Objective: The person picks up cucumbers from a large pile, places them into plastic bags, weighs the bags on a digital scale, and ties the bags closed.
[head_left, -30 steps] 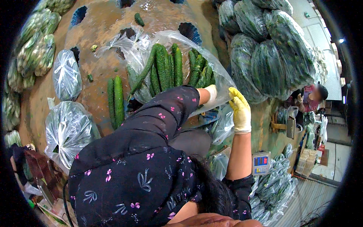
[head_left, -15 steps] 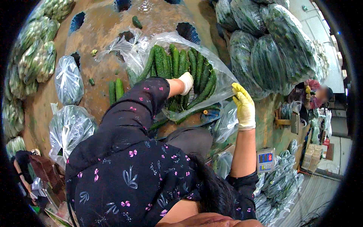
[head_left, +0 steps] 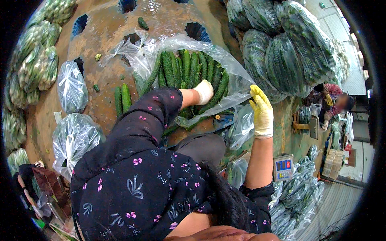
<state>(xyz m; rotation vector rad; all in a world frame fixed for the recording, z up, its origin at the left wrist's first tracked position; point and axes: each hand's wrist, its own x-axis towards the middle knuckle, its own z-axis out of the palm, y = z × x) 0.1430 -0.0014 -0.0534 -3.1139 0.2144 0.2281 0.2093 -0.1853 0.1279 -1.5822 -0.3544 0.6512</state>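
Observation:
A clear plastic bag (head_left: 238, 75) lies spread on the work surface with several dark green, bumpy cucumbers (head_left: 186, 66) side by side in it. Inside its mouth, my left hand (head_left: 204, 92), in a pale glove, is curled down against the cucumbers at the right of the row. Its fingertips face away, so what they grip is hidden. My right hand (head_left: 262, 114), in a yellow-and-white glove, pinches the bag's right edge and holds it out to the side. The near ends of the cucumbers are partly covered by my left forearm.
Two loose cucumbers (head_left: 126, 97) lie left of the bag. Blue-lined holes (head_left: 198, 32) open in the brown surface. Filled bags (head_left: 283, 60) are piled at far right, others (head_left: 72, 86) at left. A digital scale (head_left: 283, 167) stands at lower right; a person (head_left: 329, 100) sits beyond.
My left hand has shifted slightly right and nearer to me over the cucumbers. My right hand keeps its hold on the bag's edge, almost in place.

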